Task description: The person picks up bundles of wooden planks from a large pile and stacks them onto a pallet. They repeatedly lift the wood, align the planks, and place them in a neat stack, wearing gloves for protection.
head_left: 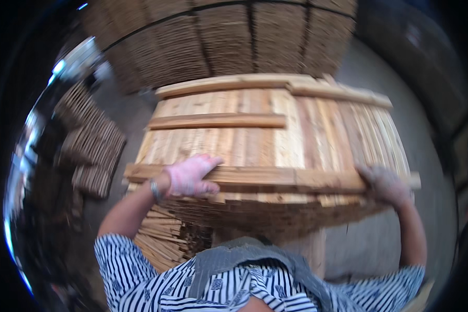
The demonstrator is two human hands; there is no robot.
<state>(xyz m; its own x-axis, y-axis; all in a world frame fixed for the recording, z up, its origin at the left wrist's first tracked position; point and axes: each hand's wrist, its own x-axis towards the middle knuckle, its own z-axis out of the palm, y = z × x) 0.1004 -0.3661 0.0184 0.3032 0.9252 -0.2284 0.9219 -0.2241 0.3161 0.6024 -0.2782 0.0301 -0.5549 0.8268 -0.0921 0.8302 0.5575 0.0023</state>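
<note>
A wooden strip [260,176] lies crosswise along the near edge of a waist-high stack of boards [244,143]. A seam near its middle may mean two pieces end to end. My left hand [190,176], in a pinkish-white glove, rests on the strip's left part, fingers stretched out and thumb apart on the near side. At the right end, my right hand [384,184], in a dirty grey glove, is bent over the strip; motion blurs its fingers. A shorter strip [218,121] lies farther back, and two more strips [338,93] run along the far edge.
Tall strapped stacks of wood [229,41] stand beyond the boards. On the left floor are smaller piles of slats [96,145]. Loose thin sticks [158,234] lie below my left forearm. Grey concrete floor [369,62] runs along the right side.
</note>
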